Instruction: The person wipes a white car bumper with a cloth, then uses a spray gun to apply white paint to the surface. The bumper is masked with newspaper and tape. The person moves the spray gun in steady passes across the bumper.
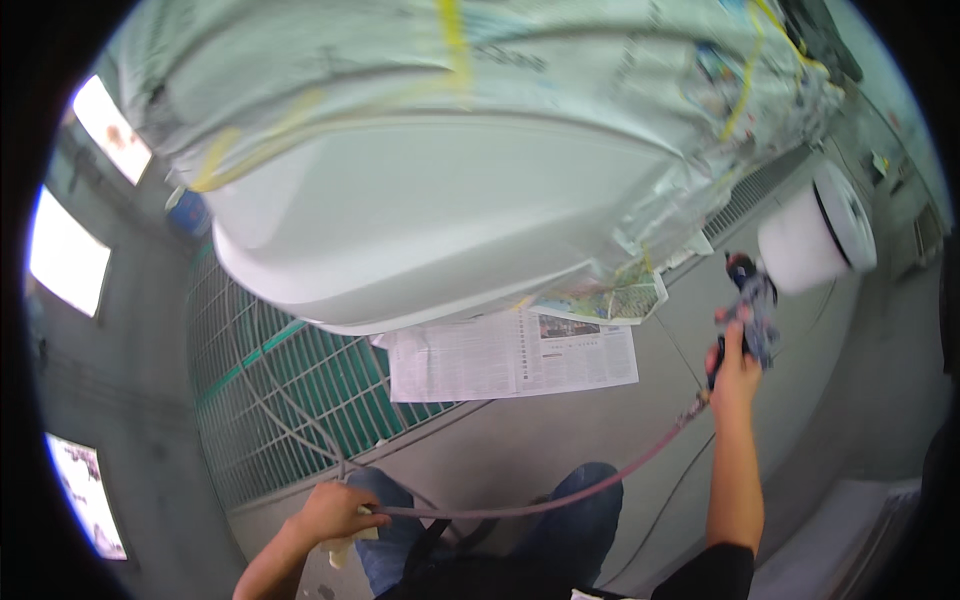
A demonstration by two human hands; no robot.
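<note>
My right hand (736, 375) is wrapped round the grip of a paint spray gun (758, 312), held out at the right. A large white cup (800, 245) with a dark ring near its lid sits at the gun's far end. From the grip a reddish air hose (600, 490) sags across my knees to my left hand (335, 512), which is closed round it. A pale crumpled cloth (340, 552) hangs below that hand. Ahead is a smooth white car body panel (430, 200), apart from both hands, its surroundings covered in masking sheet (330, 70) with yellow tape (453, 40).
Newspaper sheets (460, 365) lie under the panel's lower edge. A metal floor grating (290, 410), green beneath, runs at the left, with a hose loop across it. A blue-and-white can (187, 212) stands beyond. Bright windows (70, 250) line the left wall.
</note>
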